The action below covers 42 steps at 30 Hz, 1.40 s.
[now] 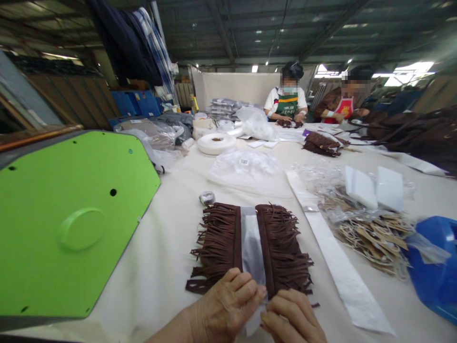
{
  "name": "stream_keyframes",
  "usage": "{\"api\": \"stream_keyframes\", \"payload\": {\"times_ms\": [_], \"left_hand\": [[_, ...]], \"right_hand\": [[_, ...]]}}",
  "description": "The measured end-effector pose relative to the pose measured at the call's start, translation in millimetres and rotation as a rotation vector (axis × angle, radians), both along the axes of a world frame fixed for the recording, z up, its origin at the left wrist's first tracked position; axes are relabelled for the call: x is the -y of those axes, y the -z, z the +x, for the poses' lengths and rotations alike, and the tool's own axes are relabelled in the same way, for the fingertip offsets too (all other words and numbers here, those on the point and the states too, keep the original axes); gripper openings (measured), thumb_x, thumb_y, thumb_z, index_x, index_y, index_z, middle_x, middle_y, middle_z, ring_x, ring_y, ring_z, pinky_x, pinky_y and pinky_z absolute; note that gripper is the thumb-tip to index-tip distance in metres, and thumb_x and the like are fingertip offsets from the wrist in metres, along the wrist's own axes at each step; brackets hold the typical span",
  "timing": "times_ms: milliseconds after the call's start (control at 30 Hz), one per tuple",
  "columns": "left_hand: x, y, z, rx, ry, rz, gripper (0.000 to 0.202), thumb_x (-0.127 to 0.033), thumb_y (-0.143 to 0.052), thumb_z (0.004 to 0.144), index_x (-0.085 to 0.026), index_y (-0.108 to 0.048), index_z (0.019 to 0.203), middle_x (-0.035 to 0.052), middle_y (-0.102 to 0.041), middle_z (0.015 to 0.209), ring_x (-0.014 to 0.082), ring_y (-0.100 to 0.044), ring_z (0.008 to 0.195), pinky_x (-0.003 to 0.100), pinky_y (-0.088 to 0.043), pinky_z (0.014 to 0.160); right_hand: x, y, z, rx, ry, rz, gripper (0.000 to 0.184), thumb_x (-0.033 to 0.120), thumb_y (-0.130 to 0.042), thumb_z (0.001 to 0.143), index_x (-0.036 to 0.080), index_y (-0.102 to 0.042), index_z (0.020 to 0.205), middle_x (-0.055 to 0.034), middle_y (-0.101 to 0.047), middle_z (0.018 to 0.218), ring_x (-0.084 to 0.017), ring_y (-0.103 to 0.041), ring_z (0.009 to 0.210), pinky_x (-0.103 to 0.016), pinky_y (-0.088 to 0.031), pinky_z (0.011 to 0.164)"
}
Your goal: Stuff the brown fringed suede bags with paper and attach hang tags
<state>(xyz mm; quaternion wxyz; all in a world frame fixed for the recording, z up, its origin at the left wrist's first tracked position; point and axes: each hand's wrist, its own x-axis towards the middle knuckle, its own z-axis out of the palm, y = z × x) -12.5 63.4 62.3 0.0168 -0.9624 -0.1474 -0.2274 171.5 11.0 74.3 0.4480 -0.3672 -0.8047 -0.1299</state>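
Note:
A dark brown fringed piece, which looks like suede, lies on the table in front of me, its fringes spread to both sides. Down its middle runs a translucent plastic strip. My left hand pinches the near end of this strip, fingers curled over the piece's lower edge. Close beside it, my right hand is closed too, thumb and fingers together at the same strip end. The fingertips of both hands nearly meet, and part of the strip hangs between them toward me.
A green machine panel stands at left. On the right lie a long white strip, a heap of corded tags and a blue bin. Beyond are a clear bag and a white roll. Two people work across the table.

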Motion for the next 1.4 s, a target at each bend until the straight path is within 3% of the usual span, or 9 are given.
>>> {"api": "stream_keyframes", "payload": {"times_ms": [167,400,567,700,867,1000,1200,1267,1400], "left_hand": [[-1,16.6,3,0.276,0.010,-0.025,0.045,-0.022,-0.025,0.091,0.002,-0.039,0.127,0.0148,-0.062,0.091,0.0230,-0.057,0.089,0.036,-0.048,0.076],[6,29.9,9,0.457,-0.286,-0.028,0.053,-0.013,-0.037,0.093,-0.003,-0.019,0.141,0.0169,-0.065,0.103,0.0161,-0.063,0.087,0.025,-0.053,0.078],[4,45.5,8,0.427,-0.376,0.061,0.048,-0.012,-0.044,0.088,-0.005,-0.033,0.135,0.0172,-0.060,0.113,0.0200,-0.055,0.111,0.027,-0.052,0.088],[2,46.4,9,0.416,-0.371,0.177,0.027,-0.010,-0.048,0.086,-0.016,-0.056,0.111,0.0137,-0.057,0.116,0.0174,-0.059,0.103,0.023,-0.055,0.080],[3,43.1,2,0.368,-0.267,0.301,0.018,-0.013,-0.053,0.084,-0.016,-0.061,0.100,0.0089,-0.063,0.106,0.0173,-0.060,0.098,0.025,-0.054,0.085],[6,35.8,-12,0.379,-0.343,0.040,0.031,-0.017,-0.052,0.084,-0.014,-0.054,0.116,0.0124,-0.061,0.109,0.0209,-0.058,0.105,0.028,-0.053,0.087],[-5,-11.8,-11,0.359,-0.375,-0.506,0.048,-0.012,-0.049,0.079,-0.019,-0.041,0.126,0.0105,-0.055,0.117,0.0177,-0.057,0.102,0.025,-0.053,0.081],[-8,-18.6,-5,0.332,-0.343,-0.548,0.063,-0.014,-0.058,0.073,-0.019,-0.035,0.131,0.0098,-0.057,0.115,0.0198,-0.056,0.100,0.029,-0.052,0.081],[-4,-11.1,2,0.231,-0.295,-0.533,0.075,-0.020,-0.070,0.064,-0.021,-0.035,0.131,0.0062,-0.060,0.101,0.0217,-0.056,0.089,0.037,-0.048,0.079]], "right_hand": [[-13,0.9,4,-0.025,0.012,-0.171,0.009,0.017,-0.054,0.085,0.020,-0.063,0.085,-0.0019,-0.065,0.075,-0.014,-0.061,0.074,-0.024,-0.050,0.070],[-31,20.6,-3,-0.104,0.114,-0.454,0.023,0.026,-0.040,0.094,0.023,-0.061,0.085,-0.0007,-0.064,0.077,-0.012,-0.059,0.069,-0.021,-0.046,0.062],[-37,30.9,-10,-0.082,0.219,-0.465,0.036,0.031,-0.030,0.097,0.022,-0.060,0.078,-0.0005,-0.060,0.070,-0.011,-0.057,0.063,-0.020,-0.043,0.057],[-40,31.6,-11,-0.013,0.228,-0.451,0.034,0.030,-0.031,0.096,0.022,-0.058,0.077,-0.0007,-0.058,0.068,-0.011,-0.058,0.064,-0.019,-0.043,0.057],[-42,30.1,-9,0.014,0.223,-0.485,0.030,0.027,-0.035,0.095,0.022,-0.057,0.074,0.0000,-0.056,0.066,-0.012,-0.057,0.062,-0.019,-0.042,0.055],[-40,31.8,-11,-0.119,0.189,-0.484,0.032,0.027,-0.035,0.095,0.021,-0.058,0.074,0.0001,-0.056,0.065,-0.011,-0.056,0.061,-0.019,-0.042,0.056],[-36,34.9,-10,-0.218,0.146,-0.468,0.024,0.025,-0.040,0.093,0.021,-0.061,0.082,-0.0009,-0.058,0.068,-0.011,-0.058,0.064,-0.019,-0.045,0.061],[-34,35.5,-9,-0.234,0.116,-0.476,0.020,0.021,-0.042,0.092,0.021,-0.061,0.085,-0.0014,-0.060,0.071,-0.012,-0.059,0.067,-0.020,-0.046,0.062],[-33,31.2,-3,-0.236,0.042,-0.470,0.017,0.016,-0.042,0.091,0.020,-0.059,0.088,-0.0024,-0.063,0.076,-0.012,-0.060,0.070,-0.021,-0.047,0.064]]}}
